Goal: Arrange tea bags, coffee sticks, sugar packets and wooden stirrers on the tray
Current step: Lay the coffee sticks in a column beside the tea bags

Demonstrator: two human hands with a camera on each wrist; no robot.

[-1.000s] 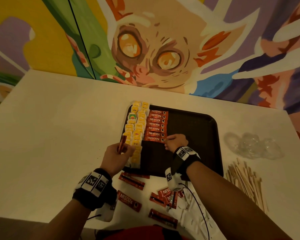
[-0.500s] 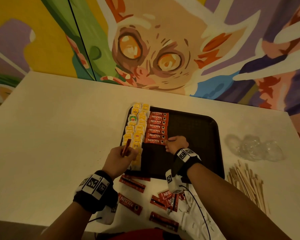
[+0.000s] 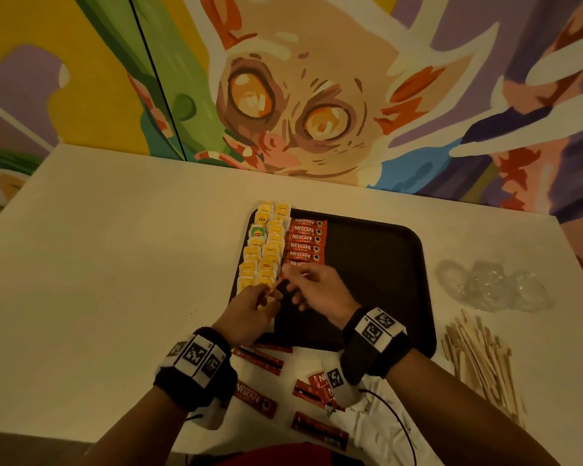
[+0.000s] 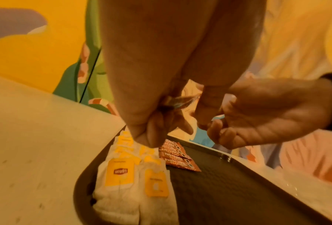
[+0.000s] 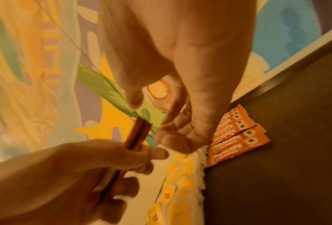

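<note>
We see the dark tray [image 3: 377,264] carrying two columns of yellow tea bags [image 3: 266,250] along its left edge, red coffee sticks [image 3: 305,242] stacked flat beside them. One stick [image 5: 137,135] is pinched upright above. Loose sticks [image 3: 256,396], white sugar packets [image 3: 377,428] and wooden stirrers [image 3: 482,361] lie off-tray.

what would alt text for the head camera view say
Over a dark tray, a left hand holds coffee sticks toward the right hand. Tea bags and Nescafe sticks line the tray's left side.
</note>
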